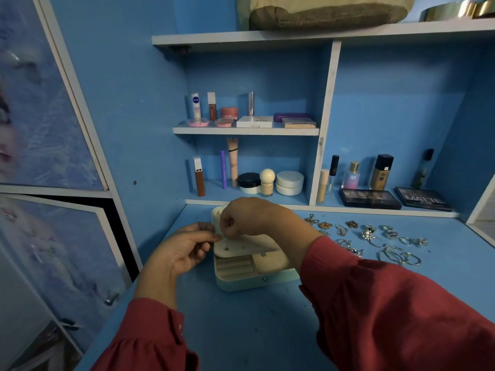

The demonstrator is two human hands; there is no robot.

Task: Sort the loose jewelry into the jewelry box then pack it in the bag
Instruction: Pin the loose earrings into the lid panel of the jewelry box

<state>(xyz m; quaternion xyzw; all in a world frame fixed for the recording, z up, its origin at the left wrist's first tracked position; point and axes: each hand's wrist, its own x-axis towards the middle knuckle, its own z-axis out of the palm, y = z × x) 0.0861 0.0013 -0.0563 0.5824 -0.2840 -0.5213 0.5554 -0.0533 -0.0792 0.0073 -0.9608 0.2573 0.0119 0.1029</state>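
Both hands meet over the open jewelry box [249, 266] on the blue worktop [254, 322]: right hand [241, 218] pinching something tiny, left hand [184, 250] curled, its hold unclear. Loose jewelry [375, 239] lies right of the box.

Cream jewelry box [257, 282], blue table [241, 317]

Cosmetics [289, 182] on blue shelves [246, 130]

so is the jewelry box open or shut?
Open. The jewelry box shows its ring-roll compartment and a raised earring panel above it; lid partly hidden behind the right hand.
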